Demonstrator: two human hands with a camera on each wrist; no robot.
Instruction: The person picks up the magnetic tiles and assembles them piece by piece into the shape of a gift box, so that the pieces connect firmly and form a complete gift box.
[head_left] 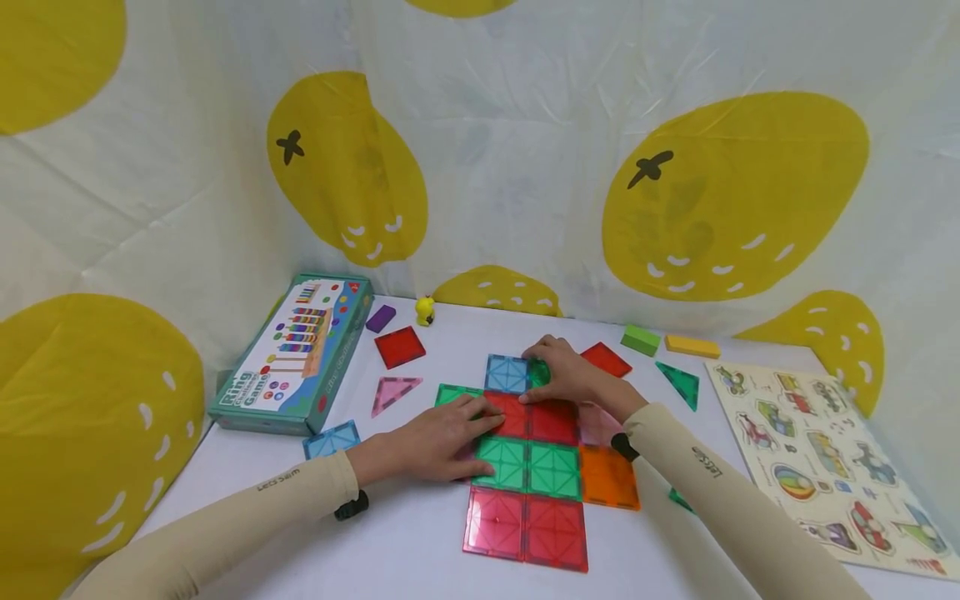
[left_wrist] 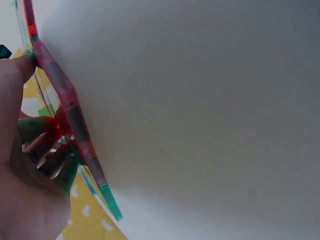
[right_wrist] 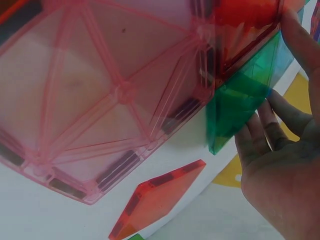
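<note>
Flat on the white table lies an arrangement of translucent magnetic tiles: red squares (head_left: 553,421), green squares (head_left: 555,469), an orange square (head_left: 609,477) and a light blue square (head_left: 507,374). My left hand (head_left: 446,437) rests on its left side, fingers stretched over a red and a green square; it covers part of a pink tile. At the far edge my right hand (head_left: 566,373) touches a green triangle tile (right_wrist: 240,100) with its fingertips, the thumb on the red squares. A pink tile (right_wrist: 120,95) with a slanted outline fills much of the right wrist view.
Loose tiles lie around: a red square (head_left: 400,347), a pink triangle (head_left: 393,393), a blue tile (head_left: 332,439) and a green triangle (head_left: 679,384). A boxed ring game (head_left: 296,354) stands left, a picture puzzle board (head_left: 832,467) right. Blocks (head_left: 692,346) and a yellow figurine (head_left: 425,311) are behind.
</note>
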